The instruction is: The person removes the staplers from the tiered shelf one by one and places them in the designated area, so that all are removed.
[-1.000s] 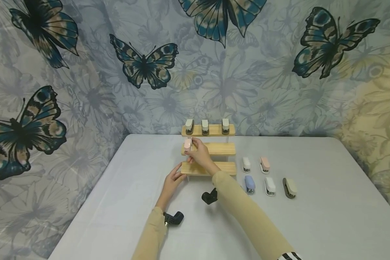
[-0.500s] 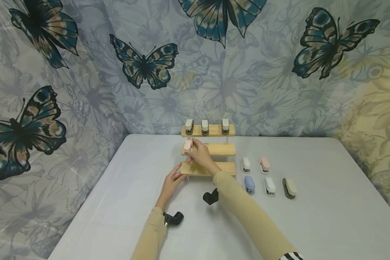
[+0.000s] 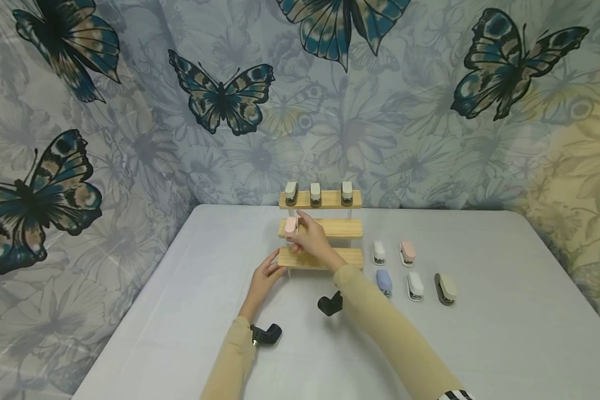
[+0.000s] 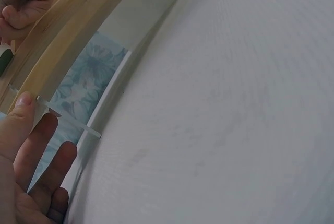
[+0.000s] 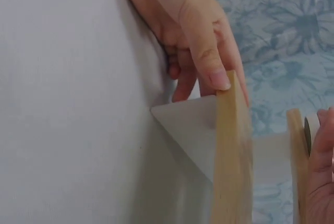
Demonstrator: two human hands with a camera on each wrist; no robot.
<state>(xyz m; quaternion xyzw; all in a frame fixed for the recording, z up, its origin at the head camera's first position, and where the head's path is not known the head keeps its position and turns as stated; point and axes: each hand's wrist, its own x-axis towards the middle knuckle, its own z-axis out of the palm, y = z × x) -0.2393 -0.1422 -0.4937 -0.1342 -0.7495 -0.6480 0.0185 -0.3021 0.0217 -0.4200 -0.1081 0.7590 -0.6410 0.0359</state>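
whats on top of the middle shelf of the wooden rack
At the left end of the middle shelf, a pink stapler, gripped by the right hand. That hand hides part of the shelf; whether the stapler's base rests flat cannot be seen.

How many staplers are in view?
9: three staplers on the top shelf; one pink stapler in the right hand at the middle shelf; five staplers on the table to the right. The right arm may hide others.
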